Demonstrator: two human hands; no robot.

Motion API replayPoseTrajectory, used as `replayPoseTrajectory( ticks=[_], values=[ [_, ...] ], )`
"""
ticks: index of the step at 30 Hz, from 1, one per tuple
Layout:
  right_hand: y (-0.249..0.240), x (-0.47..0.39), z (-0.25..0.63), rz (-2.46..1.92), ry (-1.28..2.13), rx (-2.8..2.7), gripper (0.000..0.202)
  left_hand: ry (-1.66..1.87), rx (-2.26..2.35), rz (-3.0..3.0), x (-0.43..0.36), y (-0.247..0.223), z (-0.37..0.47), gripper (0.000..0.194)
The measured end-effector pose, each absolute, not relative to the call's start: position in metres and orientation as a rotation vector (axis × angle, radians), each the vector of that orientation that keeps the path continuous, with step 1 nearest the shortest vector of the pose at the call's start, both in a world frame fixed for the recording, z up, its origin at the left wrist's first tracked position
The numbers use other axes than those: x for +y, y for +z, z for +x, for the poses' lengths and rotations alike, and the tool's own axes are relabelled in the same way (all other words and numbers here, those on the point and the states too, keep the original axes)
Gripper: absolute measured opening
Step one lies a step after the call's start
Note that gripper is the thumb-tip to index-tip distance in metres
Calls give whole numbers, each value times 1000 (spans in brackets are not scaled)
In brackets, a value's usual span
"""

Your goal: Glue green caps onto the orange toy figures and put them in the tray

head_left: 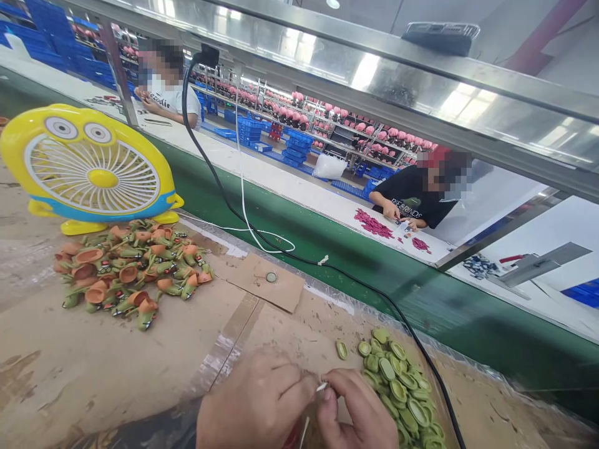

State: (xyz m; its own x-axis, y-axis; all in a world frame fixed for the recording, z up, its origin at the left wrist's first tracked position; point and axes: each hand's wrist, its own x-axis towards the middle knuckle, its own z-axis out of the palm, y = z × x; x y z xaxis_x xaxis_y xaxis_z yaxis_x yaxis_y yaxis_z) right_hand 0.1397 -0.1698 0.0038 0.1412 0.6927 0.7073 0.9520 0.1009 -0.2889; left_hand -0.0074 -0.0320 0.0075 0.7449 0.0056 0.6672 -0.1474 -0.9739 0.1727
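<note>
At six o'clock, the left hand [255, 399] and right hand [355, 408] are pinching a small white piece [322, 386], maybe to keep it steady. From them, green oval cups [399, 390] are lying at three o'clock, likely for easy reach. Orange-and-green pieces [128, 274] are sitting at ten o'clock; a yellow cartoon fan [103, 179] is standing behind, perhaps for cooling.

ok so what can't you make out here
Head view: white piece, partly hidden by left hand and right hand.
Head view: white strand, lower end cut off by bottom edge.
Head view: green pieces, nearest cut off by bottom edge.
Head view: dark parts at upper left, too small.
</note>
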Motion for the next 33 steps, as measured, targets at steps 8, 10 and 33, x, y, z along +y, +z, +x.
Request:
replayPoseTrajectory(
  ticks=[8,10,33],
  values=[
    [1,-172,140,-1708,-494,-1610,15,1019,-57,2724,-29,5,-4,18],
    [0,-173,143,-1723,-594,-1655,15,990,-41,2695,-29,5,-4,18],
    [-2,-176,149,-1678,-430,-1424,18,306,352,1842,-27,13,0,26]
  ],
)
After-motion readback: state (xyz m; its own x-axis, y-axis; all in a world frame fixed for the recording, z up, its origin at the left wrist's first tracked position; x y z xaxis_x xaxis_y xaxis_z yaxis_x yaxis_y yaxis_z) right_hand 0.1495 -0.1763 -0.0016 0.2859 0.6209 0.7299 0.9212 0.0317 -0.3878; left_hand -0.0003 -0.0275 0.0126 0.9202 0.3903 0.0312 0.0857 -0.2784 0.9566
